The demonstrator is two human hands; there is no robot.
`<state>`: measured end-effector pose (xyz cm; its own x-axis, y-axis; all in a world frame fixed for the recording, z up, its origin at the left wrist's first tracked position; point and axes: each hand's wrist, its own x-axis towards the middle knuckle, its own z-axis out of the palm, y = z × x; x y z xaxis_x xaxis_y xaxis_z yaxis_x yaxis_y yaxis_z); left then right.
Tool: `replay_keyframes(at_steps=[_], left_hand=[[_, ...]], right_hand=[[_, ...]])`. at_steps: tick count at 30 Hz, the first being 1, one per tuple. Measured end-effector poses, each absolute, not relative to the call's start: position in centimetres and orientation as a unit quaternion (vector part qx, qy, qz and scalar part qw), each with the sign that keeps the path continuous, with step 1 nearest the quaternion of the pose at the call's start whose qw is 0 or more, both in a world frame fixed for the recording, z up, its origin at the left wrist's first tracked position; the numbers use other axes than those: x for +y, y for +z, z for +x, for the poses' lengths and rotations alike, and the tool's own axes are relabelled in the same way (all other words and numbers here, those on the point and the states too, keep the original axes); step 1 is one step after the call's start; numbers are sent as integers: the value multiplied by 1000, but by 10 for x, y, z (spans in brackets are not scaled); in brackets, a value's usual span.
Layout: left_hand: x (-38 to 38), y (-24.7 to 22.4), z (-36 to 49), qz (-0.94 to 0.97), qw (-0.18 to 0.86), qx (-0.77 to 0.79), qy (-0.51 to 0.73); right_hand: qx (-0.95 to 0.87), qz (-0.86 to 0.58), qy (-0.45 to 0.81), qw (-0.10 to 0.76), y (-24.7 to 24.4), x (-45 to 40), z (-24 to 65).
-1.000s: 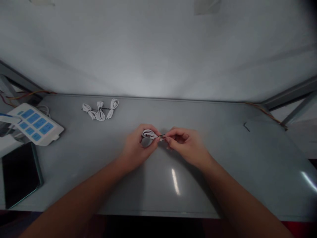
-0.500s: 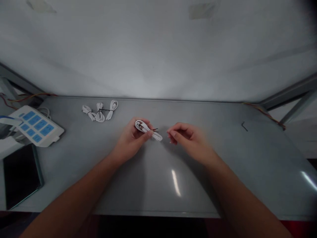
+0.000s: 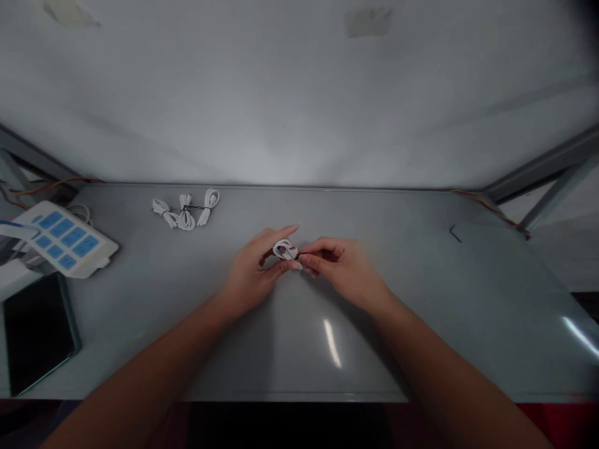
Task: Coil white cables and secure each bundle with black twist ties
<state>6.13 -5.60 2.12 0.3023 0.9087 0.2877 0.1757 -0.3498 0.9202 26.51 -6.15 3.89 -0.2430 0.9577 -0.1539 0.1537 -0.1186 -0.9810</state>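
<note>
A coiled white cable (image 3: 284, 249) is between my hands over the middle of the grey table (image 3: 210, 349). My left hand (image 3: 257, 265) grips the coil from the left, its thumb below and its index finger stretched out above. At the coil's right side my right hand (image 3: 334, 267) pinches a thin dark tie (image 3: 300, 254) between thumb and fingertips. My right fingers partly hide the tie and the coil's right end.
Three bundled white cables (image 3: 186, 215) with black ties lie at the back left. A white power strip (image 3: 100, 252) with blue sockets and a dark tablet (image 3: 41, 330) stand at the left. A short bent black tie (image 3: 455, 234) lies at the right.
My right hand has moved left to the coil and now pinches the tie. The coil has turned in my left hand, whose index finger has straightened. The view has shifted slightly.
</note>
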Motion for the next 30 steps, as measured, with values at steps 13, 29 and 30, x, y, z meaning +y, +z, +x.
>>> replay_keyframes(at_steps=[13,29,30], left_hand=[[-58,19,75,326,792,383,347],[-73,6,80,815,279,319,396],[-71,3,80,819,262,324,394]], right_hand=[[-690,-501,331,405,40,-68,259],[-650,-505,378,423,25,-60,261],[-651,-496,393,420,25,-61,260]])
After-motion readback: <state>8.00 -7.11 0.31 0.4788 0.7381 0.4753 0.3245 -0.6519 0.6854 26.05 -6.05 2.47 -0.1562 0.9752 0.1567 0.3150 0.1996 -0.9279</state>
